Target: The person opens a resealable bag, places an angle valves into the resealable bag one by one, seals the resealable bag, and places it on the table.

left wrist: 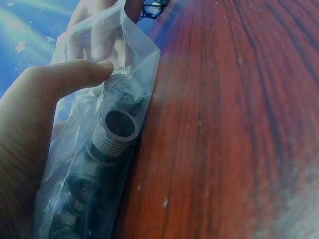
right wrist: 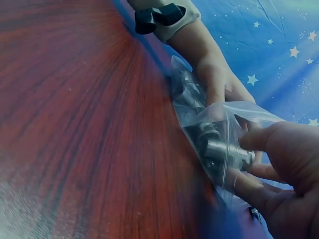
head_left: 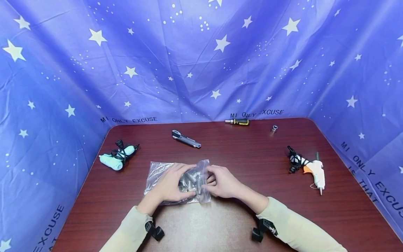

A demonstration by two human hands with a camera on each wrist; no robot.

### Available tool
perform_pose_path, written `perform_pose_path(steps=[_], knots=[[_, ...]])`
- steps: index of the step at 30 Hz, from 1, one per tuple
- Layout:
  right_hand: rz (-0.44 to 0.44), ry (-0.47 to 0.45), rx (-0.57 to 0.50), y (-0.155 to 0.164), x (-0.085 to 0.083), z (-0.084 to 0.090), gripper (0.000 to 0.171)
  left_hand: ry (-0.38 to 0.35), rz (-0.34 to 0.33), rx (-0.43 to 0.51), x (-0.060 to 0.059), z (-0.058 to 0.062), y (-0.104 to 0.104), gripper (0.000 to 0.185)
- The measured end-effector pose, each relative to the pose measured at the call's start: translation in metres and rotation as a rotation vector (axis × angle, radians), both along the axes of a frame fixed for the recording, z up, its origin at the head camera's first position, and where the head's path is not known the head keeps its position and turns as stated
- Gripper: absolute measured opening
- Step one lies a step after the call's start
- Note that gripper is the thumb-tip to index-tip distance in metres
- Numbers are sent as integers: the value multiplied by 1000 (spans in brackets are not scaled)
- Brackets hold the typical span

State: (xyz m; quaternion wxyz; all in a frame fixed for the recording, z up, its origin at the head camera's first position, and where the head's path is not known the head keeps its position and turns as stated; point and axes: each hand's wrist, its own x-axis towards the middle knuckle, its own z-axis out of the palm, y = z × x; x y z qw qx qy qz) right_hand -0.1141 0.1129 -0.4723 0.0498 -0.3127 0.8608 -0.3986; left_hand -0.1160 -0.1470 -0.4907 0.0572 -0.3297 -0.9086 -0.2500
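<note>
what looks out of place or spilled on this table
Nothing is spilled: the metal fittings are all inside the clear bag, which the left hand and right hand grip. One small metal piece sits alone near the far edge, apart from the rest.

A clear, crinkled plastic zip bag (head_left: 163, 175) is lying flat on the dark red wooden counter (head_left: 252, 161), near its front edge and roughly mid-width. It is holding a cluster of short silver metal threaded fittings (head_left: 190, 180) — cylinders with hollow bores and ribbed threads, bunched toward the bag's right half. One fitting (left wrist: 115, 132) is showing its open round end and threads through the film. The bag's right edge (head_left: 204, 164) is standing slightly raised — its left part is lying looser and flatter.
</note>
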Motion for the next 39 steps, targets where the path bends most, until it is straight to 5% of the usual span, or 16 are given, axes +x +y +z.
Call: perform_pose_path(steps=[5, 10, 17, 22, 26, 31, 39], knots=[[-23, 14, 22, -2, 2, -2, 10, -1, -4, 0, -1, 0, 0, 93], [14, 46, 60, -2, 5, -1, 13, -2, -12, -13, -1, 3, 1, 94], [-27, 13, -17, 10, 12, 4, 9, -26, 8, -55, -7, 22, 8, 92], [-79, -109, -51, 23, 26, 7, 5, -145, 24, -64, -20, 33, 22, 67], [-33, -284, -78, 30, 42, 6, 17, -255, 25, -30, -34, 38, 38, 52], [14, -394, -144, 26, 55, 0, 29, -288, 16, -6, -48, 43, 52, 39], [-63, -555, -300, 14, 54, -8, 24, -389, 54, 58, -61, 43, 58, 15]])
